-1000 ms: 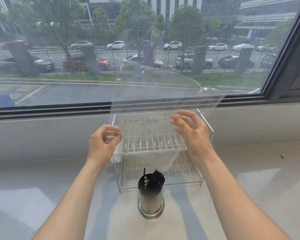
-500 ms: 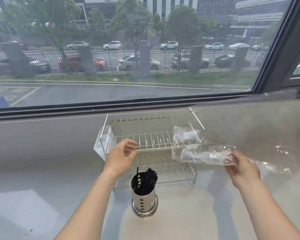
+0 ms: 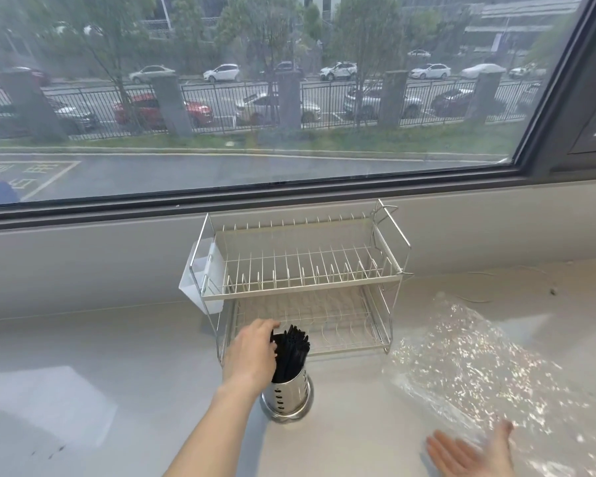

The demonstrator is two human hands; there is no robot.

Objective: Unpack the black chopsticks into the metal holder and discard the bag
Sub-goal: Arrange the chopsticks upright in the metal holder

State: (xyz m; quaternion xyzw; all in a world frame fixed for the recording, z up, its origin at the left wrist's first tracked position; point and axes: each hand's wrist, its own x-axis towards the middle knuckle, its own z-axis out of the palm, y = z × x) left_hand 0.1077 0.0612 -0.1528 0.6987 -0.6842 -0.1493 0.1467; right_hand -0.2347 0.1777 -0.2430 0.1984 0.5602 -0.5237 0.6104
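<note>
Nearest the camera, the right hand [image 3: 472,456] lies flat and open over the bench [image 3: 117,356], fingers spread, its grip released; it is blurred, and its fingertips sit at the near edge of the clear bag [image 3: 472,370], though contact cannot be confirmed. The bag sprawls crumpled and glinting on the bench to the right, well apart from everything else and seemingly empty. It counts as set aside, not discarded, since no bin shows in view.

A little farther in, the left hand [image 3: 252,352] reaches over the metal holder [image 3: 286,397], its fingers curled against the left side of the black chopsticks [image 3: 289,352]. Whether the grip closes around the bundle or merely presses on it cannot be told. The chopsticks stand inside the holder, leaning slightly right, their tips fanned above the rim.

Just behind the holder stands a two-tier wire dish rack [image 3: 303,270] with a white plastic cup [image 3: 200,280] hooked on its left end, and beyond it the window [image 3: 255,98].

The holder is tall and narrow, so a sideways push from the left hand could tip it and spill the chopsticks. The bag is light and could slide off the bench under a careless sweep of the right hand.
</note>
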